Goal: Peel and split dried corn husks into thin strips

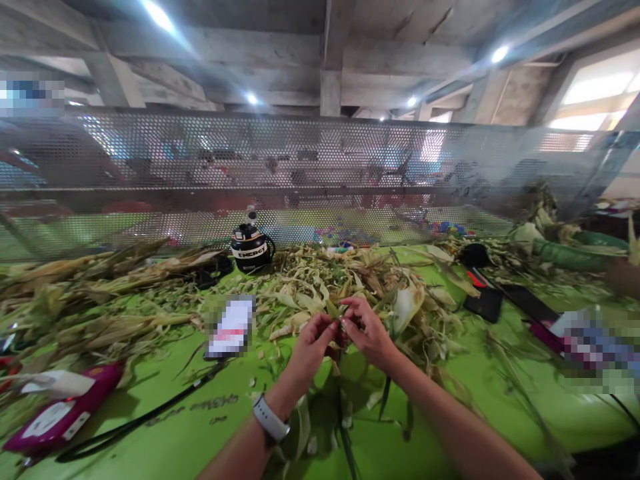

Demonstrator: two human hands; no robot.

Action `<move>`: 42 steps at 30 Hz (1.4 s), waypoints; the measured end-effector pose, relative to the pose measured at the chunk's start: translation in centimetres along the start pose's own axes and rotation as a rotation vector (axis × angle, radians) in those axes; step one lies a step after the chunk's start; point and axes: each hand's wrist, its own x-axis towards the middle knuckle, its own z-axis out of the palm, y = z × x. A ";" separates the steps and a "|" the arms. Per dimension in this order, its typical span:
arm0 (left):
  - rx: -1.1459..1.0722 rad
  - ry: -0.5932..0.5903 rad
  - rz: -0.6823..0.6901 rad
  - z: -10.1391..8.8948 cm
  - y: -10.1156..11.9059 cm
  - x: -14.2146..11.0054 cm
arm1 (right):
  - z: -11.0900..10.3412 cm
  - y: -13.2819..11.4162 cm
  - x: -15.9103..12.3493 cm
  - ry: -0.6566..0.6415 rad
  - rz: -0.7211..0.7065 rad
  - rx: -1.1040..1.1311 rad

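Note:
My left hand (311,347) and my right hand (369,330) meet over the green table (165,433), fingertips pinched together on a narrow green leaf strip (338,311). Long strips of the same leaf hang down from the hands toward the table edge. A white watch (270,419) sits on my left wrist. A heap of dry corn husks (340,283) lies just behind the hands.
A black jug marked ENERGY (251,248) stands at the back by a perforated metal screen (310,167). A phone (231,327) lies left of the hands, a magenta device (60,410) with a black cable at near left, dark tools (487,300) at right.

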 end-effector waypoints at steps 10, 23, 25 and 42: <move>-0.263 0.048 -0.157 -0.6 0.5 0.3 | -0.3 -0.2 0.0 0.012 0.032 0.031; -0.487 0.000 -0.255 -0.7 0.9 0.3 | -0.7 0.3 0.4 0.052 -0.315 -0.292; -0.491 -0.008 -0.262 -0.6 0.9 0.4 | -0.7 0.4 0.4 0.062 -0.337 -0.299; 0.041 0.028 0.092 0.2 0.1 0.0 | 0.3 0.6 -0.1 0.121 -0.055 -0.155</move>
